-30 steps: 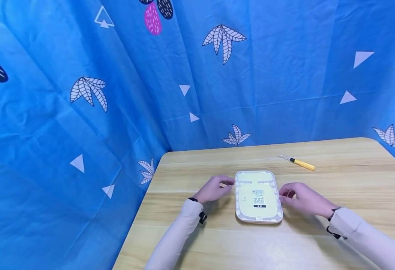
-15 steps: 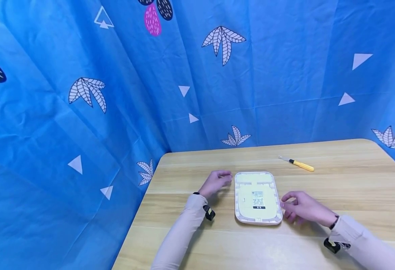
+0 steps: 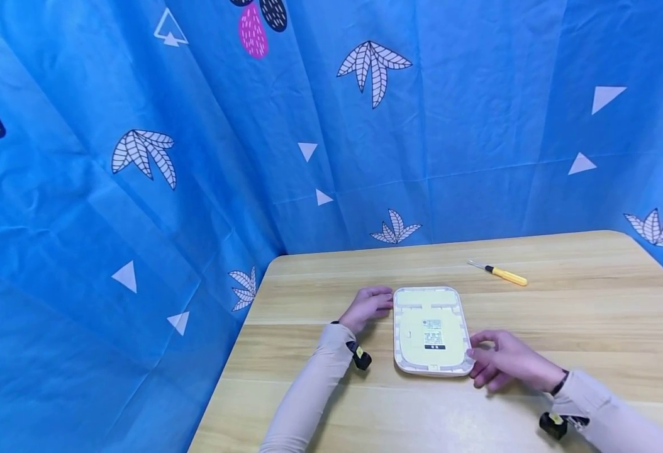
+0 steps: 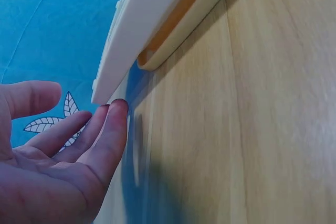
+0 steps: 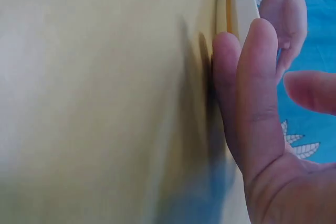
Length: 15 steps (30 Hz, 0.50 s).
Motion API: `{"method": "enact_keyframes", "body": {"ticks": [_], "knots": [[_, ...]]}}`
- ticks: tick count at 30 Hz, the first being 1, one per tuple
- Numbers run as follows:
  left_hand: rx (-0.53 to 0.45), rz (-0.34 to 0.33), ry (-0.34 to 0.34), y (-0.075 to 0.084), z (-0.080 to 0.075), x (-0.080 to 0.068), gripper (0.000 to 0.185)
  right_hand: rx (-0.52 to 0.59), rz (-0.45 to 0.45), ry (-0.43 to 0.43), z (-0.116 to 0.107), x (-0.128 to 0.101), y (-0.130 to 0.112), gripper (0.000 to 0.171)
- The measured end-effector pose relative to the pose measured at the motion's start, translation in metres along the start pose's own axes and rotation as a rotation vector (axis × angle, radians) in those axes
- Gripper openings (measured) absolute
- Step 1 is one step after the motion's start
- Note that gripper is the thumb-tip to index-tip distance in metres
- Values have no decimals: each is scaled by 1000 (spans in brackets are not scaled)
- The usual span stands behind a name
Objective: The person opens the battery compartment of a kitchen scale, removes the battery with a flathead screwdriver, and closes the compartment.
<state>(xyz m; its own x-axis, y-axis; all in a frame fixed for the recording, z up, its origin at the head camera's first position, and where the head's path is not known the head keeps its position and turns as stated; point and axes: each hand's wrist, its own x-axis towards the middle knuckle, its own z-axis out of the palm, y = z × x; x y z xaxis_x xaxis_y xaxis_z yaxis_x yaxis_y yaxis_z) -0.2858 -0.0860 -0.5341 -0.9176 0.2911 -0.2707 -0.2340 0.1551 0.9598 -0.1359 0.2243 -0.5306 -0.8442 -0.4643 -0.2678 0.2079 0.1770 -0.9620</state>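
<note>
A flat, pale yellow device (image 3: pixel 432 331) with a small label lies at the centre of your wooden desk (image 3: pixel 563 321). Your left hand (image 3: pixel 368 307) sits at its 10 o'clock corner, grip relaxed and apart with fingertips (image 4: pixel 118 109) touching the edge, while your right hand (image 3: pixel 507 360) rests at its 4 o'clock corner, straight fingers (image 5: pixel 257 93) against the side. A yellow-handled screwdriver (image 3: pixel 500 273) lies well apart at 1 o'clock.
</note>
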Motion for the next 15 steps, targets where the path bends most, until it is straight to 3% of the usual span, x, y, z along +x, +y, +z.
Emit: {"method": "enact_keyframes", "body": {"ticks": [15], "knots": [[-21, 10, -4, -5, 12, 9, 46, 112, 24, 15, 13, -3, 4, 79]]}}
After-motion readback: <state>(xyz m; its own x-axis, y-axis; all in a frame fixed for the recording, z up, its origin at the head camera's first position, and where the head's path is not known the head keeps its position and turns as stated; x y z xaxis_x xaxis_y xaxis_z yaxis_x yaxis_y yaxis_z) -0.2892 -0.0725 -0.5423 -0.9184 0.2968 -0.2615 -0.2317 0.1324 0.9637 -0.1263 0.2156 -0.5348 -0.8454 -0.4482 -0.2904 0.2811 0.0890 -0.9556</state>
